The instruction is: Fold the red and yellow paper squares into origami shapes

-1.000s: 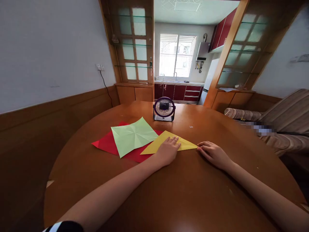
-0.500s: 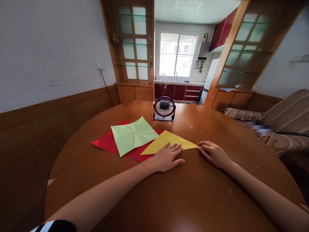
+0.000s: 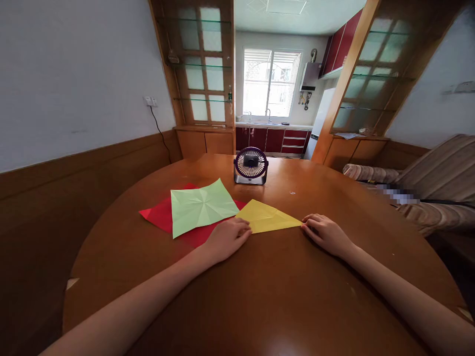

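Observation:
A yellow paper (image 3: 267,216), folded into a triangle, lies flat on the round wooden table (image 3: 260,296). My left hand (image 3: 226,238) rests on the paper's left corner, covering it, fingers loosely curled. My right hand (image 3: 325,234) presses its fingertips on the right corner. To the left lies a creased light green square sheet (image 3: 200,206) on top of a red sheet (image 3: 163,217). The red sheet runs partly under my left hand.
A small purple desk fan (image 3: 251,166) stands at the far side of the table behind the papers. A striped sofa (image 3: 426,193) is at the right. Wood-panelled wall runs along the left; a kitchen shows beyond the doorway.
My left hand slid from the middle of the yellow paper leftward to its left corner. The right hand stayed on the right corner. The view shifted slightly.

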